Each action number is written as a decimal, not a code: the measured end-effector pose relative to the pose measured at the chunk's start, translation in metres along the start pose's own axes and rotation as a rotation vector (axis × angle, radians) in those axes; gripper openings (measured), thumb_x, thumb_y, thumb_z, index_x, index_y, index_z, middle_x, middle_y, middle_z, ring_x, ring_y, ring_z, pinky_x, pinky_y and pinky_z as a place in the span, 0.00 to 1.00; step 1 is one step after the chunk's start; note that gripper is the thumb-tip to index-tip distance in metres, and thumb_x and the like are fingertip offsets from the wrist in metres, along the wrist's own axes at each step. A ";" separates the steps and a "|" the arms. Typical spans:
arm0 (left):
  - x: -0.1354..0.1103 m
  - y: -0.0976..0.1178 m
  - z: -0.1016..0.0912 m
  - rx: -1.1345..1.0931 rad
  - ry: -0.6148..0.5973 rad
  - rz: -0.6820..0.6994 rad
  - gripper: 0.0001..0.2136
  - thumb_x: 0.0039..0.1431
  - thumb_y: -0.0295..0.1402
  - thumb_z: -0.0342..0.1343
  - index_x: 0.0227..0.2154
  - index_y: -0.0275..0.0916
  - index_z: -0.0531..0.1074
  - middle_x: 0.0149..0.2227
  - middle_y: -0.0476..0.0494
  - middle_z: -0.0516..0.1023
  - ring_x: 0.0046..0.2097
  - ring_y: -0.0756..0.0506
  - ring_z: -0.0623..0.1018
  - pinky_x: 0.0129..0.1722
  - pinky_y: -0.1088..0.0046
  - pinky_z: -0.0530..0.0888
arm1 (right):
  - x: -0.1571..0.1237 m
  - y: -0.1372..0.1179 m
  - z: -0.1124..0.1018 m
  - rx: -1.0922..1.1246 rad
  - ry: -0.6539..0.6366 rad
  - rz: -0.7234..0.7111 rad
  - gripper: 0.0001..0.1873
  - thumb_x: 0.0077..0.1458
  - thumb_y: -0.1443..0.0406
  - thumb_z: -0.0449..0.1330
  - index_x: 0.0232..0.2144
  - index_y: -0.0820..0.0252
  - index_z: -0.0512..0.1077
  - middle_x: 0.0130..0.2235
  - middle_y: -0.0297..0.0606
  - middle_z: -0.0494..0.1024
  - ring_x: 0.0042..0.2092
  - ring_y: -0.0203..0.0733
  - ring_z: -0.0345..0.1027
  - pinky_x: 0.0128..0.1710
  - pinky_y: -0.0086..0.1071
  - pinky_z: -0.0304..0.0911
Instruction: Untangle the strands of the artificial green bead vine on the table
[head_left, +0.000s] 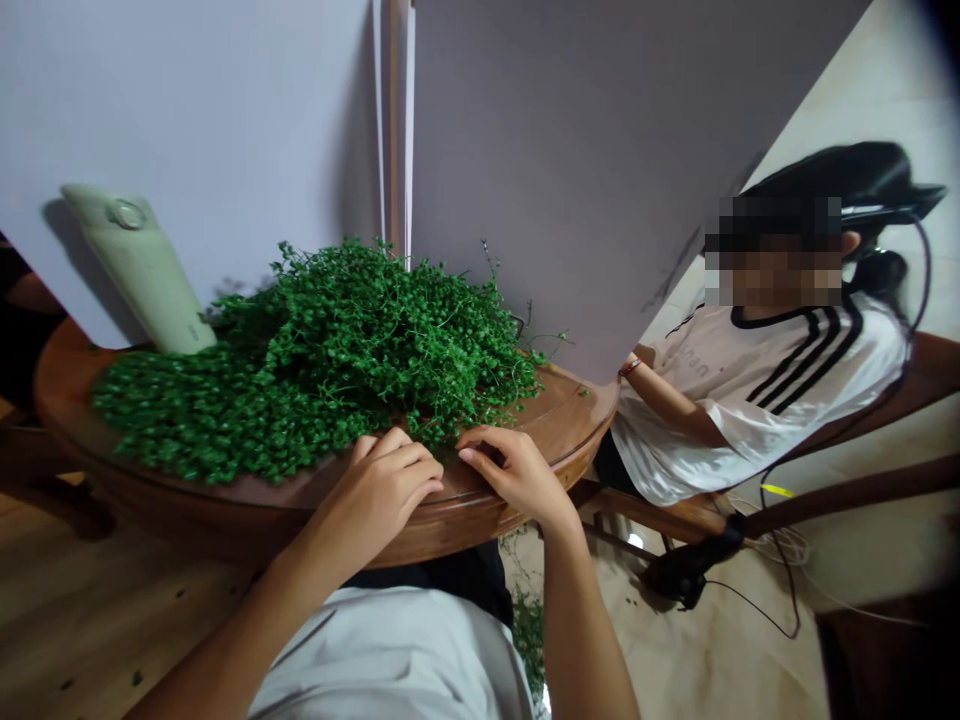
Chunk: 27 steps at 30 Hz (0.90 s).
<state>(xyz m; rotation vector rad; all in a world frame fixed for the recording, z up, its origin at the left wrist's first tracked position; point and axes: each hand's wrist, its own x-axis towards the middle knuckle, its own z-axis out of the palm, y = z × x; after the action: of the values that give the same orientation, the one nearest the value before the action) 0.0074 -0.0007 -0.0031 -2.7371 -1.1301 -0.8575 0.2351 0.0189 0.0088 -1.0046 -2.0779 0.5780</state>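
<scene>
A big heap of leafy green sprigs with thin stems covers much of the round wooden table. Against the heap's front edge, my left hand has its fingers bent and held together over the tabletop; whatever is under them is hidden. Just to its right, my right hand brings thumb and forefinger together in a pinch by the front of the heap. Bits of green show between the two hands, but what the fingertips hold is too small to tell.
A pale green bottle stands at the left behind the greens. Grey-white panels rise behind the table. At the right a person in a white shirt sits on a wooden chair. Cables and plant scraps lie on the floor.
</scene>
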 end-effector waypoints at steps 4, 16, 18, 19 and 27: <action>-0.007 -0.012 -0.002 -0.057 0.009 0.032 0.06 0.70 0.28 0.55 0.37 0.43 0.75 0.39 0.51 0.81 0.45 0.45 0.72 0.43 0.64 0.58 | 0.002 -0.003 0.003 -0.083 -0.052 -0.009 0.08 0.67 0.59 0.61 0.42 0.55 0.78 0.42 0.35 0.82 0.42 0.39 0.75 0.44 0.30 0.63; -0.010 -0.019 -0.003 -0.006 -0.006 0.071 0.09 0.72 0.31 0.52 0.36 0.43 0.76 0.39 0.50 0.80 0.44 0.45 0.70 0.42 0.65 0.56 | 0.006 -0.017 0.012 -0.301 -0.124 -0.057 0.06 0.69 0.65 0.58 0.41 0.56 0.75 0.40 0.35 0.76 0.41 0.38 0.71 0.43 0.28 0.61; -0.012 -0.019 -0.004 0.004 0.000 0.076 0.09 0.72 0.32 0.53 0.36 0.43 0.76 0.39 0.50 0.80 0.44 0.44 0.70 0.42 0.65 0.55 | 0.006 -0.017 0.012 -0.299 -0.134 -0.063 0.04 0.67 0.67 0.59 0.40 0.56 0.74 0.39 0.35 0.75 0.40 0.38 0.70 0.42 0.28 0.60; -0.013 -0.020 -0.005 0.004 0.004 0.073 0.09 0.72 0.32 0.53 0.35 0.43 0.75 0.39 0.50 0.80 0.44 0.45 0.70 0.42 0.65 0.55 | 0.007 -0.017 0.012 -0.308 -0.137 -0.064 0.04 0.66 0.68 0.59 0.40 0.56 0.74 0.39 0.34 0.74 0.39 0.37 0.70 0.41 0.28 0.59; -0.012 -0.030 -0.009 -0.075 -0.017 0.054 0.04 0.70 0.29 0.55 0.38 0.43 0.73 0.39 0.54 0.78 0.44 0.46 0.70 0.44 0.67 0.55 | 0.009 -0.018 0.014 -0.399 -0.148 -0.074 0.02 0.66 0.65 0.59 0.38 0.54 0.72 0.37 0.32 0.74 0.38 0.36 0.69 0.37 0.28 0.55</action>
<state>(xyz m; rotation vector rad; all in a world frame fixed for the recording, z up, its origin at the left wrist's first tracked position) -0.0238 0.0114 -0.0065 -2.8257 -1.0430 -0.8893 0.2124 0.0145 0.0157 -1.1256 -2.4097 0.2057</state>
